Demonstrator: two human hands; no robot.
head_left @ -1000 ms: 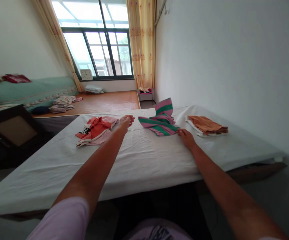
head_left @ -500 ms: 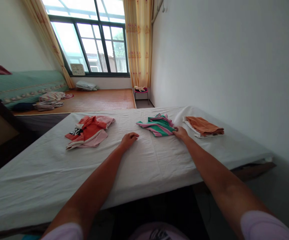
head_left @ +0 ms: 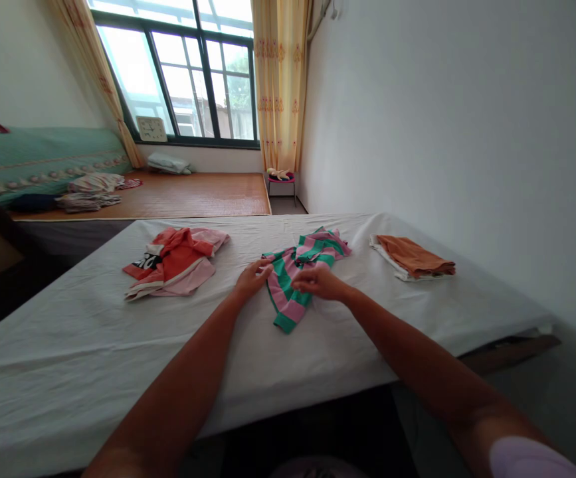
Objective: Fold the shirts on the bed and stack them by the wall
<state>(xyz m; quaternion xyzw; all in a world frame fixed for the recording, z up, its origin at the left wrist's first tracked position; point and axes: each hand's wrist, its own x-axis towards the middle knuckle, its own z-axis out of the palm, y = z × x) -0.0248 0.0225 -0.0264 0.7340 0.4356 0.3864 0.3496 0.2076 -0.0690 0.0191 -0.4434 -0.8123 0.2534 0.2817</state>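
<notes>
A green-and-pink striped garment (head_left: 284,282) lies crumpled on the white-sheeted table (head_left: 168,358), one green-edged end stretching toward me. At its left edge is my left hand (head_left: 252,279), the fingers slightly apart and touching or nearly touching the cloth. My right hand (head_left: 321,281) is over the garment's middle with fingers curled together on the fabric; the fingertips' exact hold is partly hidden. To the left sits a loose pile of orange-red and pink clothing (head_left: 175,259). Folded orange-brown cloth (head_left: 414,255) rests on white cloth at the right.
Beyond the table is a low bed with a brown mat (head_left: 208,192), holding several clothes (head_left: 93,192) and a pale folded bundle (head_left: 168,162). A small stool (head_left: 282,178) stands by the curtain (head_left: 280,86). A white wall (head_left: 442,133) runs along the right.
My right hand has moved left and nearer to me from the garment's right edge. The garment is more spread out, one end now reaching toward me. My left hand has shifted slightly left, beside it.
</notes>
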